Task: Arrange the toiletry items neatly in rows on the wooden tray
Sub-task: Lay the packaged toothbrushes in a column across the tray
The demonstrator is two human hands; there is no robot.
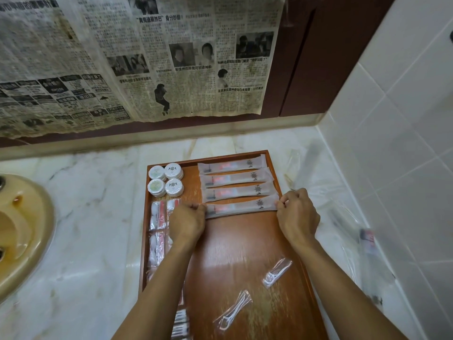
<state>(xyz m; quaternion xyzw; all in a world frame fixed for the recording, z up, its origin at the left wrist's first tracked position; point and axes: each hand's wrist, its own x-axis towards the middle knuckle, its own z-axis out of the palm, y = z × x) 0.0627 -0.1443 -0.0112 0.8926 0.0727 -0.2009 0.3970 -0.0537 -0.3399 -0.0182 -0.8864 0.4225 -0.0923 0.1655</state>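
Fourth toothbrush packet (pixel 241 206) lies crosswise on the wooden tray (pixel 245 249), nearest of a row of four. Left hand (pixel 187 223) pinches its left end, fingers curled; right hand (pixel 297 214) pinches its right end at the tray's right rim. The packet sits tilted slightly, right end higher, just beside the third packet (pixel 239 192) and parallel to it. Second packet (pixel 236 178) and first packet (pixel 231 165) lie beyond, the first close against the tray's far rim.

Far left corner of the tray: four round white soap discs (pixel 166 179) in a two-by-two block, touching each other. Down the left rim: clear packets of cotton buds (pixel 158 214), partly hidden by the left forearm; contents further down cannot be made out.

Open room: the broad middle and near part of the tray is bare wood except for two loose floss pick packets, one (pixel 277 272) toward the right, one (pixel 232 310) nearer the body, both lying askew and well apart from the hands.

Outside the tray: marble counter (pixel 85 217). Clear plastic wrapping (pixel 343 217) lies between the tray's right rim and the tiled wall (pixel 404 143). A beige basin (pixel 22 231) sits at the left. Newspaper (pixel 147 57) covers the back wall.
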